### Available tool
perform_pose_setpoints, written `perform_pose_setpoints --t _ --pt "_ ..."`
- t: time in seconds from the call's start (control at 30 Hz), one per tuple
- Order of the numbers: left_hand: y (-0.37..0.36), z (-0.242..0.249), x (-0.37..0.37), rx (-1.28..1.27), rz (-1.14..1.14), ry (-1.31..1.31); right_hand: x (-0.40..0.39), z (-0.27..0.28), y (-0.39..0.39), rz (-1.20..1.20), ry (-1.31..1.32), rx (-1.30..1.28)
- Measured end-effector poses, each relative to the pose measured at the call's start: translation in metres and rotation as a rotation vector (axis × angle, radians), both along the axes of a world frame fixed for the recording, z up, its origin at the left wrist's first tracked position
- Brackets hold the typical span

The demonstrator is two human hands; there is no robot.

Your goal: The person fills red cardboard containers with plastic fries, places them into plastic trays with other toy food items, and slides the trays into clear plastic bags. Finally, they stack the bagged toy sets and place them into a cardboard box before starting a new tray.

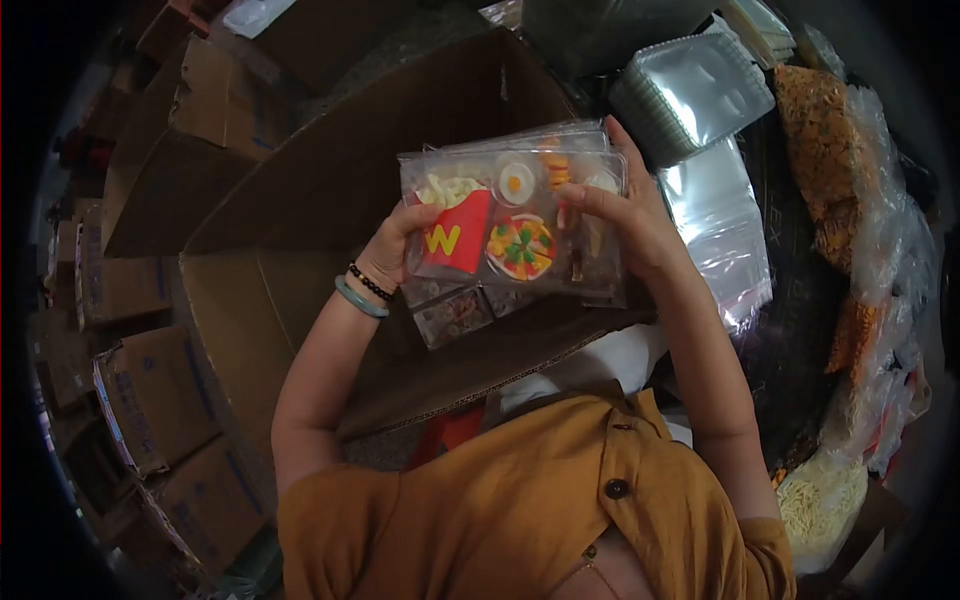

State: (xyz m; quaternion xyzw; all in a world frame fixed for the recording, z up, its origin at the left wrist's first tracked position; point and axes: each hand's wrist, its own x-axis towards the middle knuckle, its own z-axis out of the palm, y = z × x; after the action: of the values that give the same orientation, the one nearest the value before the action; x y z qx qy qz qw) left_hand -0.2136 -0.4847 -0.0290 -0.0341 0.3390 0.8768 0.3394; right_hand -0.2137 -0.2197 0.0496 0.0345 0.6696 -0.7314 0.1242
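Note:
Between both hands is a small stack of clear plastic packs of toy food (519,190), above an open cardboard box. The top pack shows a red fries carton with a yellow letter, a small pizza, a fried egg and other pieces. My left hand (400,238), with a bead bracelet and a pale bangle at the wrist, is closed on the stack's left edge, thumb on top. Gripping the right edge is my right hand (627,205), its thumb across the front. Fingers beneath the packs are hidden. Further packs (455,318) lie inside the box (235,310).
Stacked clear plastic trays (690,90) stand at the upper right, with clear bags (715,210) below them. Bags of small orange pieces (815,150) and pale strips (822,510) line the far right. Cardboard cartons (160,400) are piled along the left.

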Motion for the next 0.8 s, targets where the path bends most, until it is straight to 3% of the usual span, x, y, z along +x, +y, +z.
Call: perform_pose_setpoints --t 0.13,0.2,0.27,0.37,0.4,0.5,0.57,0.7,0.8 --pt "-0.013 -0.025 0.001 0.015 0.025 -0.013 0.004 -0.001 -0.003 0.005 -0.047 0.012" --pt "-0.017 -0.046 0.003 0.089 0.014 -0.022 0.006 -0.004 0.000 0.073 0.153 0.249" --pt "-0.017 -0.076 0.011 0.266 0.026 -0.132 0.018 0.005 0.008 0.067 0.139 0.186" --pt "-0.017 -0.132 0.028 0.309 0.056 -0.299 0.048 0.022 0.042 0.013 0.152 0.120" --pt "-0.016 -0.139 0.034 0.153 0.036 -0.379 0.062 0.026 0.060 -0.030 0.163 0.117" --pt "-0.022 -0.218 0.046 0.081 -0.098 -0.420 0.110 0.022 0.125 -0.242 0.063 0.201" --pt "-0.024 -0.269 0.055 -0.212 0.006 -0.561 0.148 0.016 0.166 -0.415 -0.031 0.296" --pt "0.019 -0.283 0.083 -0.359 0.029 -0.674 0.235 0.009 0.224 -0.753 -0.201 0.316" --pt "0.036 -0.411 0.124 -0.316 -0.122 -0.719 0.280 0.000 0.244 -0.970 -0.271 0.224"
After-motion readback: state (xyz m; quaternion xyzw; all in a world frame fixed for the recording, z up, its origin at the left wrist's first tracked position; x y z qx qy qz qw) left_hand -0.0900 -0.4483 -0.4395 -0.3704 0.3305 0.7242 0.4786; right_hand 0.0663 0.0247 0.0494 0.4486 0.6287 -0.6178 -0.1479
